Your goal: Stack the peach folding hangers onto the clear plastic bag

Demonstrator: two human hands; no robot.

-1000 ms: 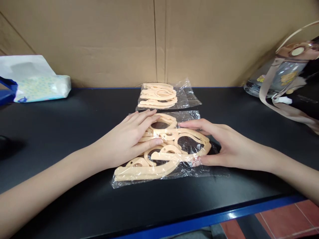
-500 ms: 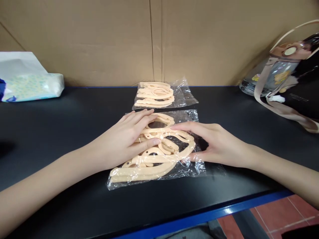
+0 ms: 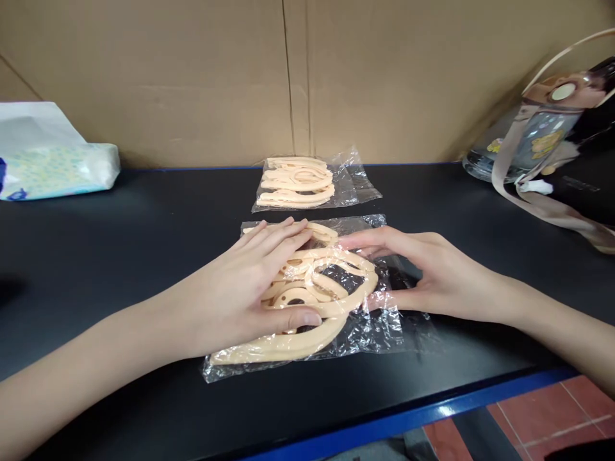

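Note:
A clear plastic bag (image 3: 375,326) lies on the black table (image 3: 120,256), filled with several peach-coloured curved plastic pieces (image 3: 307,339). My left hand (image 3: 245,288) lies flat on the bag's left half, fingers spread over the pieces, thumb pressing near the middle. My right hand (image 3: 432,272) touches the bag's right side, its fingers on the plastic beside the pieces. A second clear bag of the same peach pieces (image 3: 298,182) lies farther back, apart from both hands.
A cardboard wall (image 3: 288,77) stands behind the table. A tissue pack (image 3: 57,169) lies at the far left. A clear bottle with a beige strap (image 3: 538,141) sits at the far right. The table's blue front edge (image 3: 432,413) runs below, red floor tiles beyond.
The pieces inside the near bag have been pushed closer together toward the left. My left thumb has slid down; my right hand stays at the bag's right side.

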